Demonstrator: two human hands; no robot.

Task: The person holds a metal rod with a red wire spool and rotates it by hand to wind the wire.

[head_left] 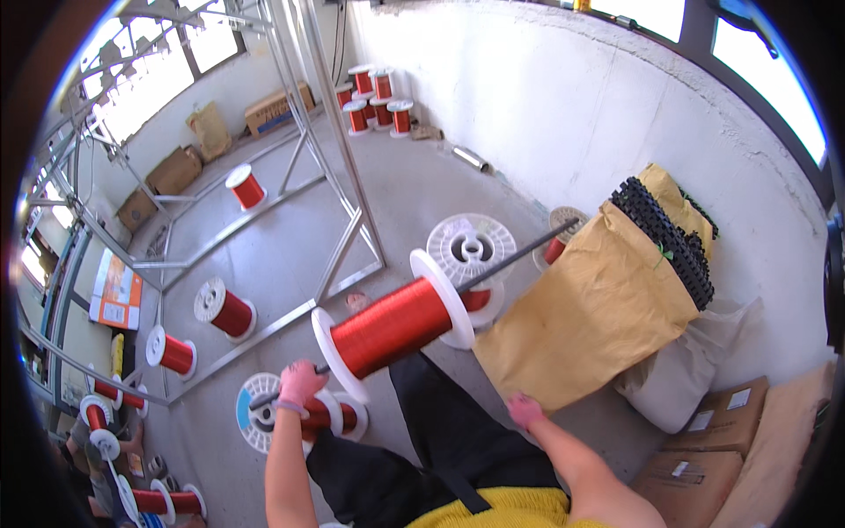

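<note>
A large white-flanged spool of red wire [392, 326] is tilted in front of my legs, with a dark rod [515, 260] running through its core. My left hand [301, 383], in a pink glove, is closed around the rod's near end, left of the spool. The rod's far end reaches up beside a brown paper sack [585, 308]. My right hand [525, 410], also pink-gloved, is at the sack's lower corner; its fingers are too small to tell whether they grip the paper. Under my left hand another red wire spool [319, 421] is partly hidden.
Upright spools [466, 251] stand beyond the rod. A metal frame [255, 229] fills the left side, with red spools [224, 310] around it. More spools [378, 104] are stacked by the far wall. Cardboard boxes [695, 475] sit at right. Another person's arm [132, 437] shows at lower left.
</note>
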